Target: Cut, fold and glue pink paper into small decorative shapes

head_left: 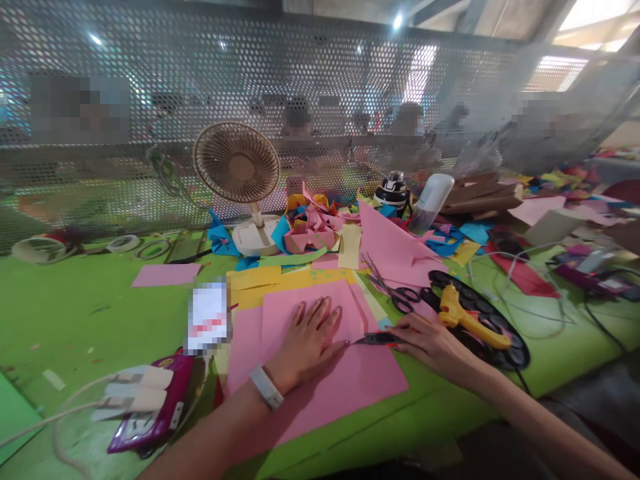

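Note:
My left hand (309,340) lies flat, fingers stretched out, on a large pink paper sheet (350,380) spread on the green table (100,320). A white band is on that wrist. My right hand (430,340) is closed round a small dark cutting tool with a red handle (377,339), its tip touching the pink sheet just right of my left thumb. Yellow paper (255,283) lies under the pink sheet's far edge.
Black scissors (395,292) and a yellow glue gun (467,317) on a black tray lie to the right. A small fan (237,167), a heap of coloured paper scraps (310,223), tape rolls (37,248), a purple device with cables (150,407) and a perforated metal screen surround the work.

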### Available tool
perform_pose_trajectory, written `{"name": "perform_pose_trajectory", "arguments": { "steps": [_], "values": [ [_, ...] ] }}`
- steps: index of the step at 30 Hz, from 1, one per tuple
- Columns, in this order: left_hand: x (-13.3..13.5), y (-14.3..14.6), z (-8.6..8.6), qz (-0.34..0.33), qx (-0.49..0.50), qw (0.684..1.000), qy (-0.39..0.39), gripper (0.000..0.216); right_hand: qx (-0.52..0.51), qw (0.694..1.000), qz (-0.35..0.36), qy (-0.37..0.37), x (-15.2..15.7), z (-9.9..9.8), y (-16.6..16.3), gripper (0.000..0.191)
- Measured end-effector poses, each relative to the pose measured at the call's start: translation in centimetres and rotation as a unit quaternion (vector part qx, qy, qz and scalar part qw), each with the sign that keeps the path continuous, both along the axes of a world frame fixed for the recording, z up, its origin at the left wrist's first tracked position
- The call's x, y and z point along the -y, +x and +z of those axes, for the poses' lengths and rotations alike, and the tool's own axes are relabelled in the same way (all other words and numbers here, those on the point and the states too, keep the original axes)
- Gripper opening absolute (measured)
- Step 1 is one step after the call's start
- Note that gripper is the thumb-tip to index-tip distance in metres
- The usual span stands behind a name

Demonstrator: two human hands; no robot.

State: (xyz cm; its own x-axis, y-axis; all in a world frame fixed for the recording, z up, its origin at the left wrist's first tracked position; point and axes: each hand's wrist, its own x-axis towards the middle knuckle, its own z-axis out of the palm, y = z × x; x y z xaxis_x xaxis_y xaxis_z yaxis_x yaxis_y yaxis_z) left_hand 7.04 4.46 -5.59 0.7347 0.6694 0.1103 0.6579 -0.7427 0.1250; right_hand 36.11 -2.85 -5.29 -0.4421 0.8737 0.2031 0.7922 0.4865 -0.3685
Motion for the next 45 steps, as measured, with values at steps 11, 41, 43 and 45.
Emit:
{"name": "perform_pose_trajectory", "arguments": {
  "steps": [11, 41, 43, 45],
  "values": [
    [0.0, -0.1, -0.3, 0.000, -0.002, 1.000, 0.011, 0.062, -0.003, 1.000, 0.001, -0.016, -0.1, 0.1, -0.4, 0.031],
    [0.3, 1.5, 0.4, 0.018, -0.003, 0.999, -0.042, 0.065, 0.009, 1.000, -0.002, 0.020, -0.2, 0.5, 0.0, 0.028],
    [0.4, 1.7, 0.5, 0.017, 0.007, 0.999, -0.032, 0.064, 0.009, 1.000, -0.007, 0.024, -0.2, 0.3, 0.3, 0.028],
    [0.6, 1.3, 0.5, 0.021, 0.017, 1.000, -0.009, 0.063, 0.005, 1.000, -0.011, 0.028, -0.2, 0.1, 0.5, 0.028]
  ]
}}
